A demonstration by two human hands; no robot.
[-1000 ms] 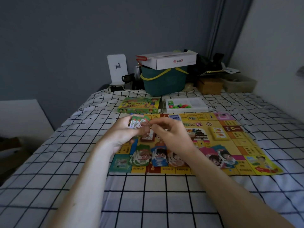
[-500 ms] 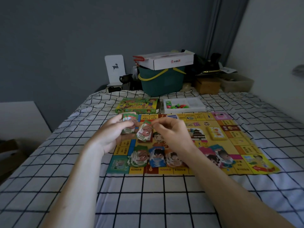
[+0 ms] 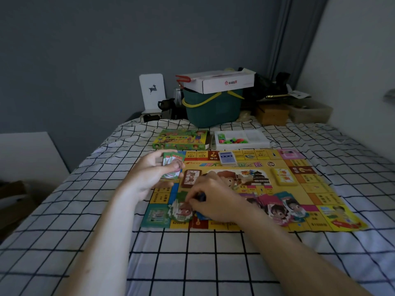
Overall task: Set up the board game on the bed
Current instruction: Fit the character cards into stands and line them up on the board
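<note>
A yellow game board [image 3: 307, 189] lies flat on the checked bed [image 3: 192, 263]. My left hand [image 3: 149, 176] holds a small stack of green play-money cards [image 3: 172, 165] above the board's left edge. My right hand [image 3: 213, 199] is down at the board's near left corner, its fingertips pinching a card on the green pile [image 3: 180, 211]. A blue pile is mostly hidden under that hand. Pink and other piles [image 3: 282, 208] lie to the right. A brown card deck [image 3: 190, 178], a blue deck [image 3: 227, 158] and a yellow deck [image 3: 284, 177] sit on the board.
Beyond the board lie the green game box [image 3: 181, 139] and a white tray [image 3: 256, 138] with coloured pieces. At the bed's head stand a green bucket [image 3: 213, 107] with a white carton [image 3: 218, 82] on it, plus boxes. A wall runs along the right.
My right hand moved down from beside the left hand's stack to the green pile, carrying a card there. My left hand stayed up with its stack.
</note>
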